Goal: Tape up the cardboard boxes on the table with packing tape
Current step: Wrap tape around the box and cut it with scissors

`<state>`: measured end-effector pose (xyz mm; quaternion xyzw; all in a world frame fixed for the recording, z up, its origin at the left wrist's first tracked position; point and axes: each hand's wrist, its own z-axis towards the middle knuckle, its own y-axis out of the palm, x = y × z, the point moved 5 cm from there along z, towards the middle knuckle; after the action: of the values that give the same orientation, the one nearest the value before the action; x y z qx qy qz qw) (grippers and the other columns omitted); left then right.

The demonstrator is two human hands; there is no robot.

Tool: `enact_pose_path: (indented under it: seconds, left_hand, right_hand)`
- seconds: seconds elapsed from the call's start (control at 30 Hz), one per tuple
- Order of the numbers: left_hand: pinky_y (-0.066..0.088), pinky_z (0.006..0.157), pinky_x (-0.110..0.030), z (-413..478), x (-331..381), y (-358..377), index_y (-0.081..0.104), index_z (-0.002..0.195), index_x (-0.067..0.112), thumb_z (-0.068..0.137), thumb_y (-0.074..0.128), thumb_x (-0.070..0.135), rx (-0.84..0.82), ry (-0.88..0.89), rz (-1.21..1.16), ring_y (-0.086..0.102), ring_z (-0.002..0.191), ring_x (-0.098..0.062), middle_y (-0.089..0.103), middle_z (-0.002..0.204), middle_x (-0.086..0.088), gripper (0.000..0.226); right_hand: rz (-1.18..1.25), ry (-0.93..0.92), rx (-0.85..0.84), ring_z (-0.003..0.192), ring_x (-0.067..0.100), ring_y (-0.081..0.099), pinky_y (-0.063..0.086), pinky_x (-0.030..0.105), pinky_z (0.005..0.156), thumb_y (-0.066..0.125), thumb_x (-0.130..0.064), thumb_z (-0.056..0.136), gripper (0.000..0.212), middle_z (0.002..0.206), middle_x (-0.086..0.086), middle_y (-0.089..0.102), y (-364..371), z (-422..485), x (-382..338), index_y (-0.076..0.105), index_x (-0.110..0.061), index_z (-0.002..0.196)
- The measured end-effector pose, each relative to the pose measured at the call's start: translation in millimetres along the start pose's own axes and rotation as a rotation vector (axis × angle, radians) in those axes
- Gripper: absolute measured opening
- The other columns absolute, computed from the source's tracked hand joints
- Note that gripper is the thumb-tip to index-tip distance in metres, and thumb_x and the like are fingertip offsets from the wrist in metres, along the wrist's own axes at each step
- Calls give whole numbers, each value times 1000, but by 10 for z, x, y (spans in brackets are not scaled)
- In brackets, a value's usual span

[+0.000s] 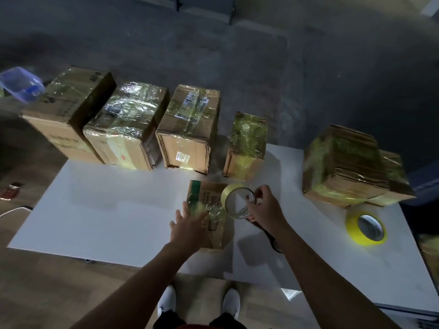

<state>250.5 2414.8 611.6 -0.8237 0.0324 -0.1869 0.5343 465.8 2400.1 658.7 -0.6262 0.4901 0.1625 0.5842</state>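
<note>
A small cardboard box [209, 193] with a green stripe lies on the white table [107, 210] in front of me. My left hand [187, 224] rests flat on its top, fingers straight, over a strip of clear yellowish tape. My right hand [263, 205] grips a roll of packing tape [237, 201] held upright at the box's right edge, with tape running from the roll onto the box. Several taped cardboard boxes [187, 129] stand in a row along the table's far edge.
A second yellow tape roll [367, 227] lies flat at the right of the table, below a large taped box [344, 167]. A blue plastic container [21, 84] sits far left. My white shoes [166, 302] show under the table's near edge.
</note>
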Motion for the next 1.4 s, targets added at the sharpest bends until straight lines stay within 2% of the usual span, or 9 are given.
enact_pose_path:
  seconds: [0.13, 0.23, 0.37, 0.6, 0.8, 0.97, 1.07, 1.27, 1.4]
  left_hand:
    - [49, 93, -40, 7, 25, -277, 54, 130, 20, 92, 59, 24, 207, -18, -317, 49, 123, -26, 38, 146, -9, 39]
    - [58, 78, -42, 66, 47, -372, 64, 107, 6, 95, 49, 11, 114, -170, -844, 66, 91, -28, 65, 111, -16, 20]
    - [58, 64, -32, 55, 91, -412, 65, 91, 9, 96, 48, 8, -39, -251, -1223, 68, 76, -23, 68, 97, -17, 18]
    - [58, 75, -45, 31, 25, -488, 64, 94, 9, 99, 47, 26, 13, -236, -1130, 67, 88, -32, 68, 98, -15, 24]
    - [56, 59, -27, 35, 189, -536, 62, 91, 17, 86, 49, 64, -200, -115, -950, 63, 75, -16, 61, 82, 1, 49]
    - [57, 72, -33, 39, 127, -520, 62, 95, 10, 91, 59, 40, -236, -185, -1013, 66, 85, -23, 66, 98, -11, 30]
    - [57, 69, -29, 10, 62, -547, 60, 104, 9, 92, 59, 27, -263, -240, -1132, 67, 87, -25, 67, 110, -16, 22]
    - [54, 72, -26, 11, 24, -801, 56, 121, 22, 88, 67, 29, 152, 17, -873, 63, 94, -15, 55, 109, 7, 35]
    - [48, 71, -19, 6, 32, -896, 69, 100, 22, 93, 60, 28, 252, 169, -850, 62, 88, -4, 66, 102, 4, 13]
  right_hand:
    - [-62, -137, -11, 68, 13, 59, 43, 15, 53, 60, -7, 83, 24, 92, -5, 56, 35, -34, -92, 45, -20, 96]
    - [-81, -207, -37, 63, 10, 61, 41, 18, 56, 61, -6, 79, 31, 90, -11, 57, 97, -79, -141, 44, -27, 95]
    - [-134, -331, -59, 65, 0, 60, 42, 9, 54, 65, -3, 74, 39, 94, -20, 56, 165, -160, -253, 47, -25, 101]
    - [-183, -446, -81, 78, -8, 55, 40, 4, 63, 73, -11, 77, 43, 102, -13, 58, 223, -192, -381, 53, -18, 114]
    - [-310, -608, -94, 108, 16, 57, 50, 23, 88, 74, -8, 75, 55, 117, 6, 61, 350, -258, -561, 53, -10, 126]
    - [-356, -675, -77, 103, 16, 55, 35, 4, 82, 75, -13, 76, 54, 114, 8, 60, 368, -297, -680, 55, -11, 126]
    - [-336, -682, -78, 103, 16, 54, 41, 11, 82, 73, -13, 76, 52, 112, 6, 61, 327, -297, -719, 56, -12, 125]
    - [-245, -605, -133, 100, 15, 53, 47, 23, 81, 71, -24, 83, 35, 105, 4, 60, 260, -201, -694, 59, -14, 115]
    - [-107, -479, -226, 96, 8, 61, 48, 17, 78, 66, -23, 89, 22, 103, -2, 67, 300, -143, -681, 63, -14, 109]
